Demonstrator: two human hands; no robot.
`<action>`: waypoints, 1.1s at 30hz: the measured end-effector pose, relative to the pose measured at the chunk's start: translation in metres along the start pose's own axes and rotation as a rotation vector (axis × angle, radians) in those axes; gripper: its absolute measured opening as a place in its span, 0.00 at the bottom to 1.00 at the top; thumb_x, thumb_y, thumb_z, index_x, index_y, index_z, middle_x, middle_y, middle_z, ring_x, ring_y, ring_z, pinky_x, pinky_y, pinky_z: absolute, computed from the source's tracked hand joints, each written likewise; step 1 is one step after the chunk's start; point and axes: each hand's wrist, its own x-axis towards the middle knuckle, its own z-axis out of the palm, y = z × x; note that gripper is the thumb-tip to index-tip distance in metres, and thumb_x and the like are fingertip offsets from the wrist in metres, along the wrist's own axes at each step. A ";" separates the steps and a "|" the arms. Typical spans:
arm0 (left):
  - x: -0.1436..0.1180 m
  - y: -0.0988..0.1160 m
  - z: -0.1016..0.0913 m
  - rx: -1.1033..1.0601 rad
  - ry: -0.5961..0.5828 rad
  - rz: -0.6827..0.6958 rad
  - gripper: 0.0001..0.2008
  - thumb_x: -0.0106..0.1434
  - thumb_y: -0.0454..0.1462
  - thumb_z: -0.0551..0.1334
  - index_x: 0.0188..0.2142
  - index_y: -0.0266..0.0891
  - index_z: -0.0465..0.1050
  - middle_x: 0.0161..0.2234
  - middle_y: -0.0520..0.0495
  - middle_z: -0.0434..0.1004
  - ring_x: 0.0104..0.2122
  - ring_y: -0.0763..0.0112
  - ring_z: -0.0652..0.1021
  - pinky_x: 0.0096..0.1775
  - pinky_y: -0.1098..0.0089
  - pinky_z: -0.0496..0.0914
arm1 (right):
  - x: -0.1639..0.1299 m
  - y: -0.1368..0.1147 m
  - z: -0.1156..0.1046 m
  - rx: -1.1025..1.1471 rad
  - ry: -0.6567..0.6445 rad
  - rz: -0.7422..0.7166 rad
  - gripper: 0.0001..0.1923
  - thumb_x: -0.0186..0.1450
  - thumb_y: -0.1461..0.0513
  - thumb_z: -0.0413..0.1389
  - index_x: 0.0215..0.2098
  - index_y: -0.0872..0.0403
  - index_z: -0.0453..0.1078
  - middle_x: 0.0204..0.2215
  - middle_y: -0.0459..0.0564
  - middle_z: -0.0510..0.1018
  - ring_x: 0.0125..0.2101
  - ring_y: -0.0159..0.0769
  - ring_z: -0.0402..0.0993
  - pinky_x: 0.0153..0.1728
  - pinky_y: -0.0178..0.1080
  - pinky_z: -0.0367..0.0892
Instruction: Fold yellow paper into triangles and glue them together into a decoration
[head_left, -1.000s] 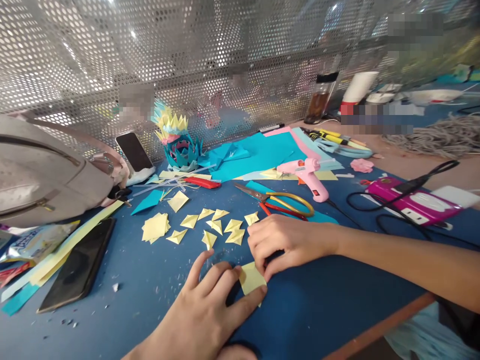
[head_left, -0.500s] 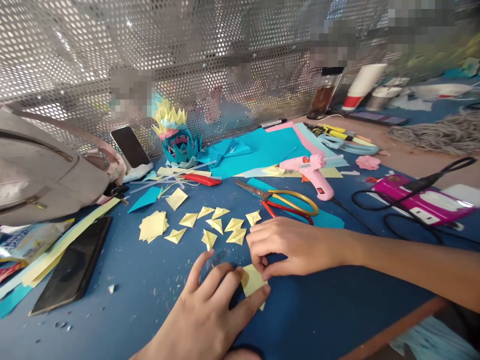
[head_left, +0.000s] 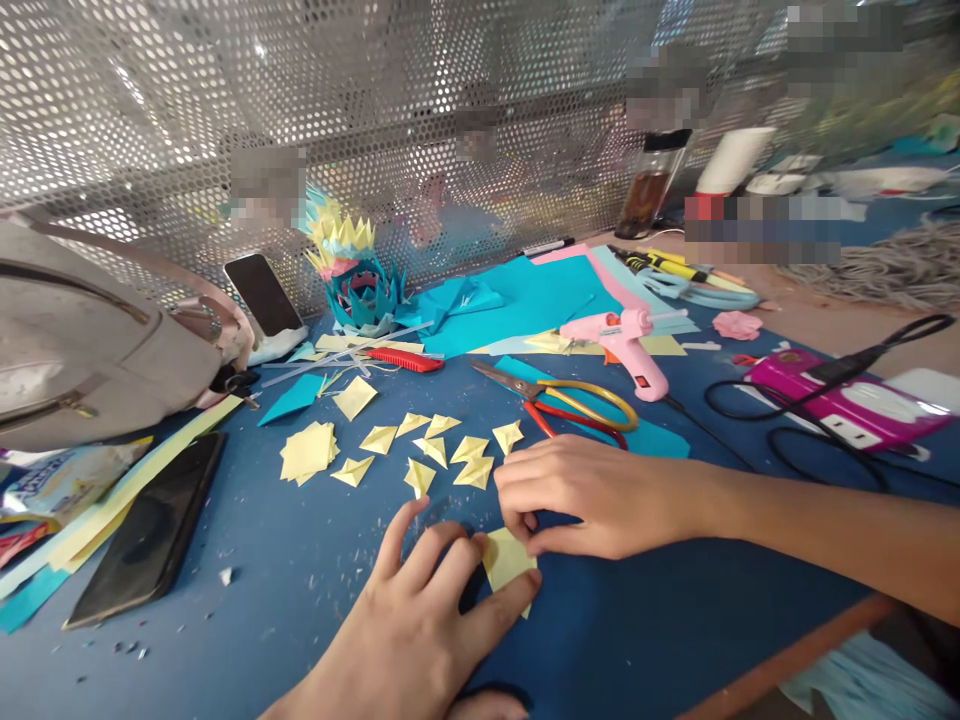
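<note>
A small yellow paper square (head_left: pixel 508 560) lies on the blue tabletop between my hands. My left hand (head_left: pixel 420 600) comes in from below with its fingers spread, two of them resting on the square's left and lower edges. From the right, my right hand (head_left: pixel 570 495) has its fingers curled and its thumb and fingertips closed at the paper's upper right corner; the fingertips are partly hidden. Just beyond, several folded yellow paper pieces (head_left: pixel 472 472) lie scattered. To their left sits a stack of flat yellow squares (head_left: pixel 309 452), with one more square (head_left: pixel 355 398) behind.
Behind my right hand lie scissors (head_left: pixel 577 395) and a pink glue gun (head_left: pixel 626 340). A red cutter (head_left: pixel 405 359) and blue paper sheets (head_left: pixel 525 295) are farther back. A phone (head_left: pixel 150 540) and bag (head_left: pixel 97 330) stand left. A purple power strip (head_left: pixel 840 400) with cables is right.
</note>
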 end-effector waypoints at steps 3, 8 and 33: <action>-0.001 0.000 0.000 -0.011 -0.008 -0.006 0.29 0.71 0.58 0.50 0.65 0.52 0.63 0.50 0.47 0.70 0.50 0.59 0.69 0.64 0.46 0.46 | -0.002 -0.001 -0.005 -0.026 0.037 -0.046 0.04 0.72 0.64 0.55 0.40 0.53 0.72 0.34 0.46 0.75 0.36 0.32 0.70 0.37 0.35 0.61; -0.002 0.000 0.003 0.013 0.011 -0.002 0.31 0.71 0.60 0.48 0.67 0.53 0.60 0.49 0.47 0.70 0.50 0.58 0.69 0.64 0.45 0.48 | -0.011 -0.002 -0.007 -0.234 0.083 -0.282 0.13 0.75 0.63 0.49 0.40 0.50 0.76 0.35 0.46 0.76 0.33 0.32 0.66 0.34 0.38 0.58; 0.011 -0.006 -0.013 0.069 0.027 0.065 0.29 0.73 0.57 0.48 0.62 0.48 0.69 0.45 0.48 0.75 0.48 0.64 0.70 0.68 0.53 0.30 | 0.020 -0.009 -0.020 -0.297 -0.168 -0.140 0.04 0.68 0.63 0.61 0.36 0.55 0.72 0.36 0.47 0.76 0.41 0.37 0.72 0.38 0.38 0.62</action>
